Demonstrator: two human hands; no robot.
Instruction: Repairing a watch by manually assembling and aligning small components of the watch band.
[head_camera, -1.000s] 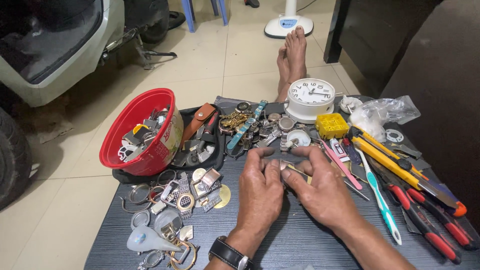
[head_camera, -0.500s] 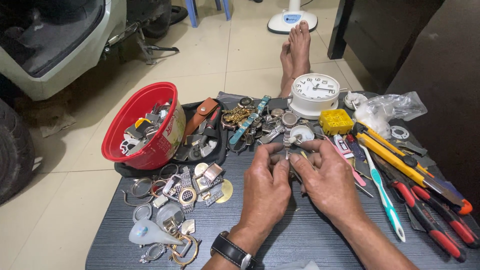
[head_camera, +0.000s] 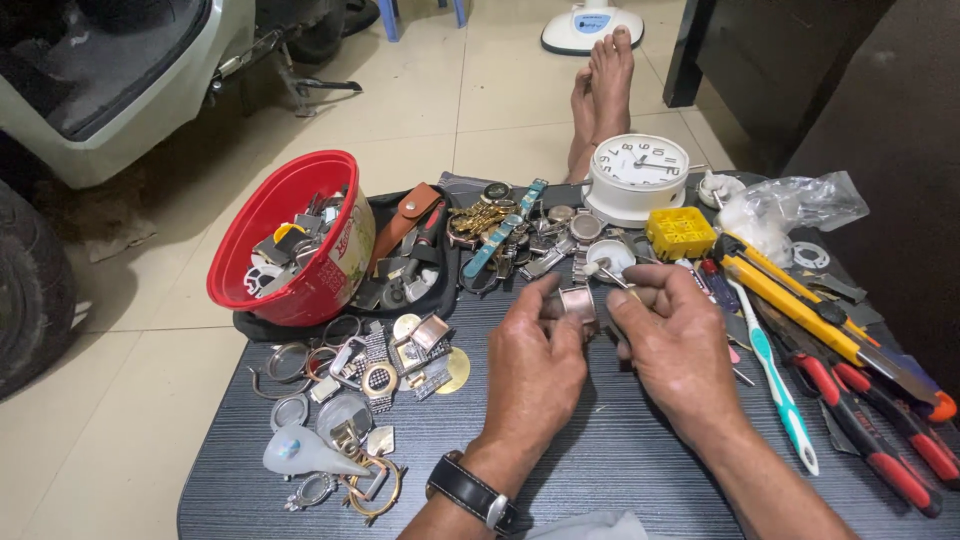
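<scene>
1. Left hand (head_camera: 535, 365): grip pinched on small silver watch case (head_camera: 578, 302), held above table (head_camera: 600, 460) centre.
2. Right hand (head_camera: 675, 345): grip closed on thin metal tool (head_camera: 606, 272), tip at case.
3. Left of hands: red bowl (head_camera: 290, 240) w/ parts, loose watch bits.
4. Behind: white clock (head_camera: 640, 175), yellow box (head_camera: 680, 232).
5. Right: toothbrush (head_camera: 775, 375), pliers (head_camera: 870, 425).
</scene>
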